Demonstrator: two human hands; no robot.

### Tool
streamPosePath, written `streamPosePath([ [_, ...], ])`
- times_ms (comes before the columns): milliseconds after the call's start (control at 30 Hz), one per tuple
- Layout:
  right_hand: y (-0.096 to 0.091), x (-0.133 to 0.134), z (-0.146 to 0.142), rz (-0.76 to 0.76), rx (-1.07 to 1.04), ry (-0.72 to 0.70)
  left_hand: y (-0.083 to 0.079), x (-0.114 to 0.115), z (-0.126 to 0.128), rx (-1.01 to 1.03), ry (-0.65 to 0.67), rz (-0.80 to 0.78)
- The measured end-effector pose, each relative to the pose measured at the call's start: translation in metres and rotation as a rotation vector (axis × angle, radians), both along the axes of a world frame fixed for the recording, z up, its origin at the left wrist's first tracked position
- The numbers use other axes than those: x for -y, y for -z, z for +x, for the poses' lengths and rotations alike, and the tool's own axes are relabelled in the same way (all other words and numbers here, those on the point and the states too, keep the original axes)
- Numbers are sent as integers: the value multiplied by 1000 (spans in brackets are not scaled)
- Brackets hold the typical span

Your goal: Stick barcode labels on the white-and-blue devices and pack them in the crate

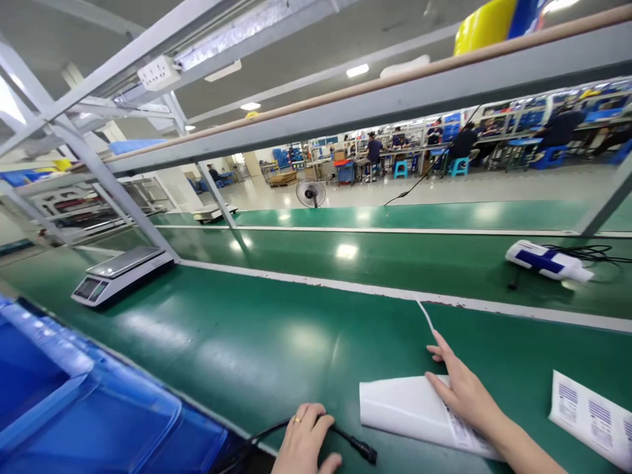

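At the bottom centre, my left hand (307,438) lies curled over a black cable (269,431), which runs under the fingers. Its black connector end (364,450) sticks out to the right on the green work surface (237,329). My right hand (461,388) reaches over a folded white label sheet (405,405), index finger stretched forward and thumb apart. A thin white strip (425,316) meets the index fingertip and leads to the pale seam of the surface. Further right lies another sheet of barcode labels (587,415).
A weighing scale (123,270) stands at the left, with blue bins (99,408) along the near edge. A white and blue handheld device (546,260) with a black cord lies at the right. Metal shelf frames cross overhead. Beyond are a fan (311,192) and several people at benches.
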State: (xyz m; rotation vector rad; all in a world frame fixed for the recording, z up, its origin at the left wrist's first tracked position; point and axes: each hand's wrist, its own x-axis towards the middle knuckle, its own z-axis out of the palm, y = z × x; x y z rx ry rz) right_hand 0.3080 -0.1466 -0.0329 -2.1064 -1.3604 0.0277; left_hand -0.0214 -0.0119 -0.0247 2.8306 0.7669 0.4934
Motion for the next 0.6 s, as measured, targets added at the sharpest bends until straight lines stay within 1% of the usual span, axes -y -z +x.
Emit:
streamPosePath([
  [33,-1,1,1,-9,-12,3,-7,2,1,-3,4,-29],
  [100,-3,2,3,-22,-34,-2,-18,7,6,11,-30,-75],
  [167,-4,4,5,-40,-32,-34,-24,11,14,49,-53,-100],
  [300,-6,7,8,-103,2,-128,-23,14,23,111,12,-125],
  [467,-3,6,8,-119,22,-107,-20,16,19,180,134,-164],
  [600,3,5,4,-75,66,-119,-18,17,18,300,133,-136],
])
